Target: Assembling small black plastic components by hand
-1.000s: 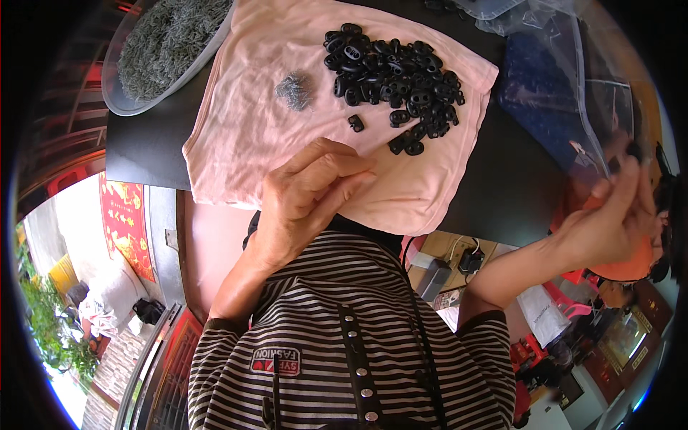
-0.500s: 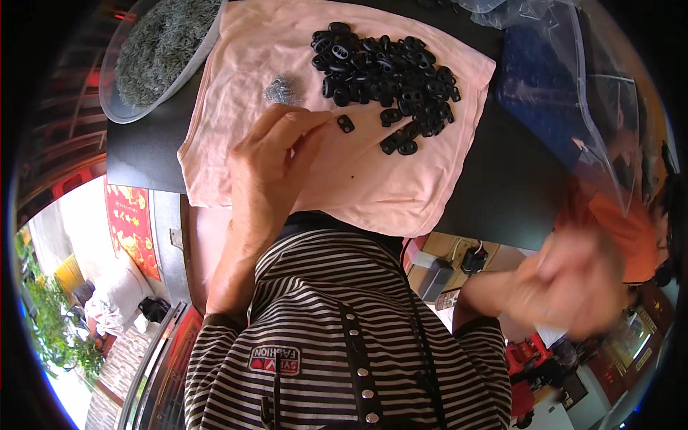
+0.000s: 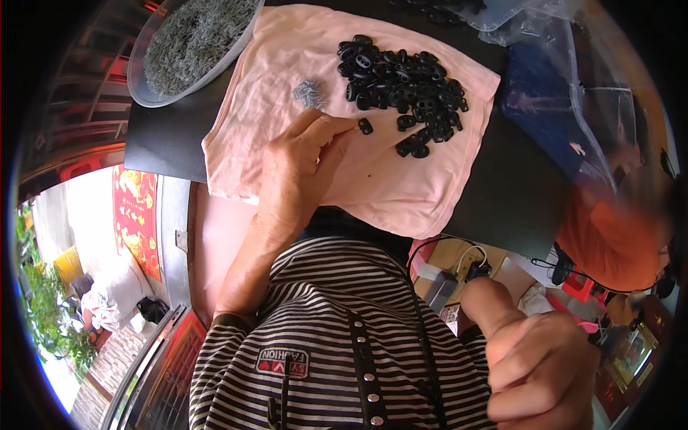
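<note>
My left hand (image 3: 304,161) is over a pink cloth (image 3: 276,161), thumb and fingers drawn together in a pinch. Its fingertips reach the left edge of a small black plastic cord-lock piece (image 3: 365,127); whether they grip it or anything else is hidden. Just beyond the hand lies a little heap of thin grey metal springs (image 3: 309,93). A pile of similar black pieces (image 3: 401,79) spreads over the cloth farther right. Off the table, low on the right, my right hand (image 3: 541,365) is curled in a fist with its thumb stretched out; what its fingers enclose is hidden.
A clear tub (image 3: 136,79) full of grey springs stands at the far left of the black table (image 3: 494,193). Clear plastic bags (image 3: 559,32) lie far right, beside something blue (image 3: 534,107). A person in orange (image 3: 609,240) is close by on the right. Cables and adapters (image 3: 444,287) sit below the table edge.
My right hand has swung down and nearer, out of its blur. My left fingertips have come slightly closer to the single black piece. The whole view has shifted a little.
</note>
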{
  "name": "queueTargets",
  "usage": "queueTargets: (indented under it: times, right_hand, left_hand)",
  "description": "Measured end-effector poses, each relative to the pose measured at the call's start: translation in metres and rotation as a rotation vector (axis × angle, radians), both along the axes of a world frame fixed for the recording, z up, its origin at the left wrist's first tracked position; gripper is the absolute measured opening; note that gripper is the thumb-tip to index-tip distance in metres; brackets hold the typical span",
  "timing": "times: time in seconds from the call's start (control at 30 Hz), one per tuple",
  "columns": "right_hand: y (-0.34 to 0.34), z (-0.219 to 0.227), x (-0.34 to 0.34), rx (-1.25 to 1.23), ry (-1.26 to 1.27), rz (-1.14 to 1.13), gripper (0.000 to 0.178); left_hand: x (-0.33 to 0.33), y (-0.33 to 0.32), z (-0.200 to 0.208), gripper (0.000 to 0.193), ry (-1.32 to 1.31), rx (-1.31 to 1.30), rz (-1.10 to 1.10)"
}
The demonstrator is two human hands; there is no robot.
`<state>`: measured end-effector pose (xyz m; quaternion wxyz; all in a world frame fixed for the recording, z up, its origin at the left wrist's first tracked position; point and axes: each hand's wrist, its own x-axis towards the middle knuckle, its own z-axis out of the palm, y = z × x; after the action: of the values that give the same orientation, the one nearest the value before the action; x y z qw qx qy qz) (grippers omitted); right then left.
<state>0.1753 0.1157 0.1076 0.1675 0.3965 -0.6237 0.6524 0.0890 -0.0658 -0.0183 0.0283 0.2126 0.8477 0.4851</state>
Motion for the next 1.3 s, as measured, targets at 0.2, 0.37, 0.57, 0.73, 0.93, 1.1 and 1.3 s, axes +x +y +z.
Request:
queueTargets:
  times: [0.2,0.37,0.57,0.73,0.93,1.1,1.3]
  right_hand:
    - [-0.014,-0.007,0.006,-0.134,-0.064,0.199,0.025]
    - [0.002,-0.019,-0.004,0.28,-0.342,0.145,0.006]
    - [-0.021,-0.106,-0.071,0.67,-0.366,-0.746,0.017]
    - [-0.029,-0.118,-0.086,0.835,-0.295,-0.747,0.02]
    - [-0.046,-0.092,-0.063,0.472,-0.578,-0.606,0.012]
    - [-0.069,-0.102,-0.052,0.276,-0.655,-0.535,0.009]
    - [-0.068,-0.094,-0.057,0.459,-0.638,-0.488,0.007]
  left_hand:
    - [0.0,0.011,-0.011,0.018,0.07,-0.101,-0.059]
    - [0.001,0.006,-0.012,0.02,0.109,-0.087,-0.061]
    - [-0.001,0.002,-0.023,0.02,0.067,-0.037,-0.086]
    - [0.004,-0.005,-0.018,0.02,0.046,0.12,-0.114]
    - [0.02,-0.03,-0.009,0.014,-0.713,0.969,0.06]
    - [0.02,-0.04,-0.011,0.021,-0.819,1.037,0.114]
    - [0.022,-0.048,-0.017,0.016,-0.705,0.914,0.061]
